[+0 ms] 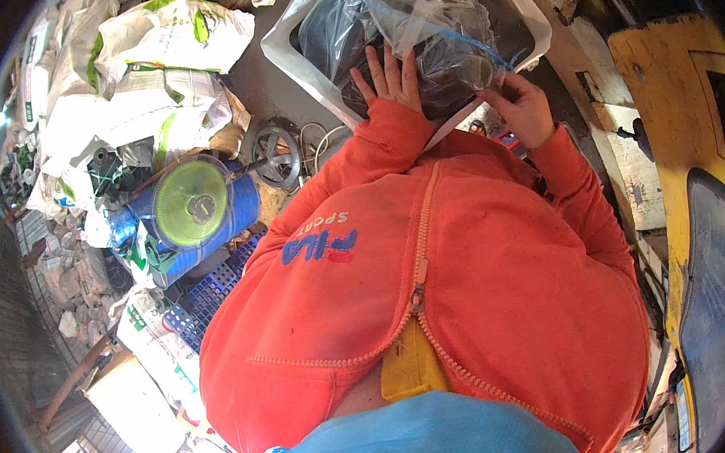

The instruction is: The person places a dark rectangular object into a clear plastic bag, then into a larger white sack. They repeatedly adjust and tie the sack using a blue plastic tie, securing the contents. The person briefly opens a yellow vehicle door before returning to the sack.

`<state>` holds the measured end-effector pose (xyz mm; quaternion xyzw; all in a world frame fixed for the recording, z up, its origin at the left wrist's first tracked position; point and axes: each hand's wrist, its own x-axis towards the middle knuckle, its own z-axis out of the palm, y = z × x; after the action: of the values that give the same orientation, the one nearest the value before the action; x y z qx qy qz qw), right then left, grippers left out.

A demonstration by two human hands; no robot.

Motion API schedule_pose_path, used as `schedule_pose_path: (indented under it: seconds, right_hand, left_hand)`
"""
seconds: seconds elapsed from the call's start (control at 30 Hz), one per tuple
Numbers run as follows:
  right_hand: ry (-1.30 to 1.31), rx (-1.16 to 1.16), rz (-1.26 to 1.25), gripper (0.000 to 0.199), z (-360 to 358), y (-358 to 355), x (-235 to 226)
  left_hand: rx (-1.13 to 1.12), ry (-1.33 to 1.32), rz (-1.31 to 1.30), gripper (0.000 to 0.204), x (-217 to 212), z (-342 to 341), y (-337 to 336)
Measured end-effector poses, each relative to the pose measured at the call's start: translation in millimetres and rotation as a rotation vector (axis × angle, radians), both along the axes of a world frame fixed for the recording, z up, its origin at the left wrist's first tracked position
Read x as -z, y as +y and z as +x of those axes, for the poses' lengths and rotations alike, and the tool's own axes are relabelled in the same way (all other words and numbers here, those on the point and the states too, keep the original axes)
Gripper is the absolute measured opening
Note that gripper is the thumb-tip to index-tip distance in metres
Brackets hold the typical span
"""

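A large clear plastic bag point(425, 27) with dark contents lies inside a white-edged sack point(285, 46) at the top of the view. My left hand point(394, 80) rests flat on the clear plastic, its fingers spread. To its right, my right hand point(518, 107) is closed, thumb and fingertips pinching the plastic near the sack's right edge. A thin blue cord point(467, 39) runs across the bag and ends close to my right fingers. The dark contents are too blurred by the plastic to name.
Full white woven sacks point(173, 33) are piled at the left. A green-bladed fan point(190, 203) stands by a blue drum point(245, 200) and a blue plastic crate point(213, 291). A dark handwheel point(276, 153) is near my left arm. Yellow machinery point(672, 80) borders the right.
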<state>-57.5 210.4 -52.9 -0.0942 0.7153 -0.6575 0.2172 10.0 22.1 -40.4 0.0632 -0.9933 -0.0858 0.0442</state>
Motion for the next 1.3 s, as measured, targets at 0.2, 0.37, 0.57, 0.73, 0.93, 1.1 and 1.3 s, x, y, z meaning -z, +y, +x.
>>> schedule_pose_path:
  seconds: [0.2,0.37,0.57,0.73,0.93,1.1,1.3]
  right_hand:
    - [0.082,-0.142,0.307,0.027,-20.1,17.7,10.3]
    - [0.356,-0.265,0.887,0.031,-21.5,10.2,5.6]
    - [0.625,-0.411,1.035,0.017,-21.6,4.9,25.3]
    - [0.636,-0.465,1.055,0.020,-22.1,-0.4,16.2]
    - [0.372,-0.244,0.704,0.038,0.5,42.7,-25.4]
    - [0.316,0.128,0.673,0.032,43.1,112.7,-21.3]
    - [0.176,0.266,0.777,0.027,157.5,150.0,-1.2]
  left_hand:
    - [0.054,0.032,0.069,0.122,-3.5,3.0,-3.4]
    - [0.067,0.074,0.135,0.116,0.6,3.8,0.8]
    - [0.004,0.069,0.031,0.108,1.7,1.1,5.5]
    - [-0.076,-0.107,-0.100,0.107,-3.5,2.2,11.7]
    - [-0.069,-0.085,-0.088,0.111,-1.6,3.1,10.8]
    - [0.038,0.022,-0.052,0.129,-0.2,5.4,0.7]
    - [0.181,0.069,0.073,0.121,-8.8,12.7,-23.0]
